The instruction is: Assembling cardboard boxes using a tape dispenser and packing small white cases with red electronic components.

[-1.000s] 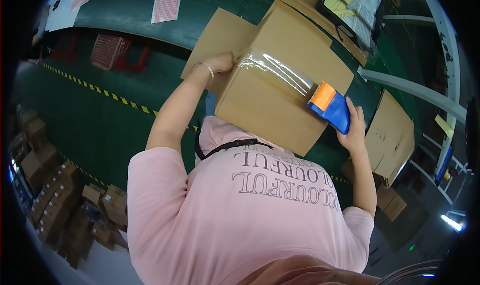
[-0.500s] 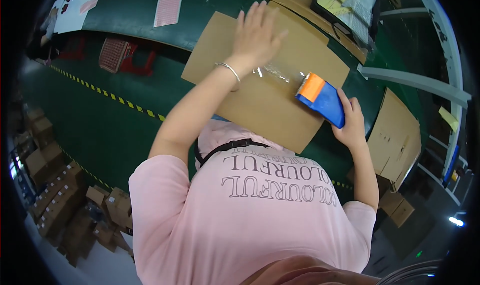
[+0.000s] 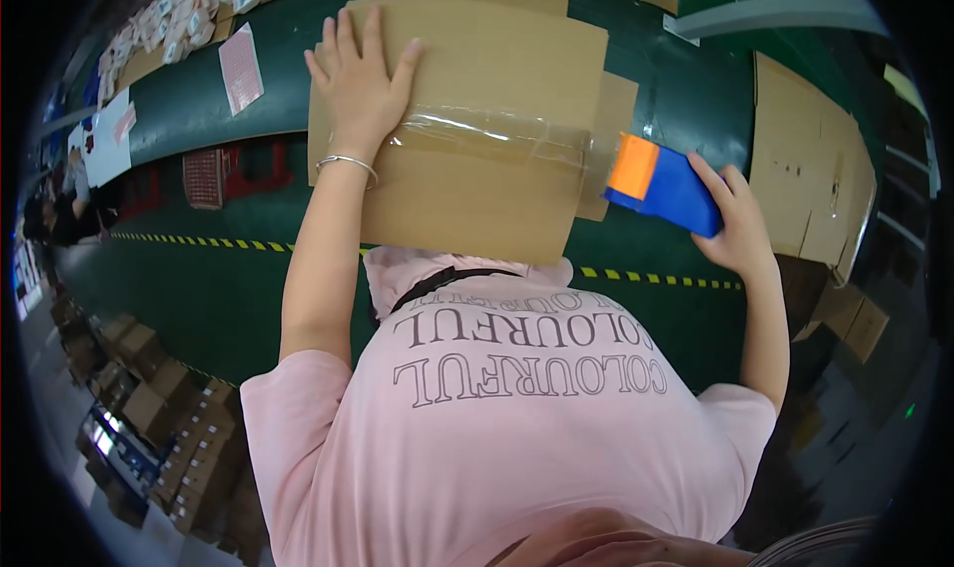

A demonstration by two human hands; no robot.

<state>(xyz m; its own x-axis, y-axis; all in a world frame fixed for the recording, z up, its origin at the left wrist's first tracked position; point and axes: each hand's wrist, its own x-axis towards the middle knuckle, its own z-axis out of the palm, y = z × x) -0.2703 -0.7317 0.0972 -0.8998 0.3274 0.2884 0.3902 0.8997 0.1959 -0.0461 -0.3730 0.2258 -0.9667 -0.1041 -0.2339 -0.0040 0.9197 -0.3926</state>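
We had carried the dispenser (image 3: 664, 181) past the right edge of the box (image 3: 477, 209) on the green table (image 3: 189, 120), so tape (image 3: 502, 138) now spanned the top — our left hand (image 3: 365, 95) flat there, fingers spread; our right hand (image 3: 740, 227) wrapped around the dispenser.

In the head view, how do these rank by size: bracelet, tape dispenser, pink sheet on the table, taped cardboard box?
1. Cardboard box
2. Tape dispenser
3. Pink sheet
4. Bracelet

Apparent size only; distances differ, so true sizes are unsure.
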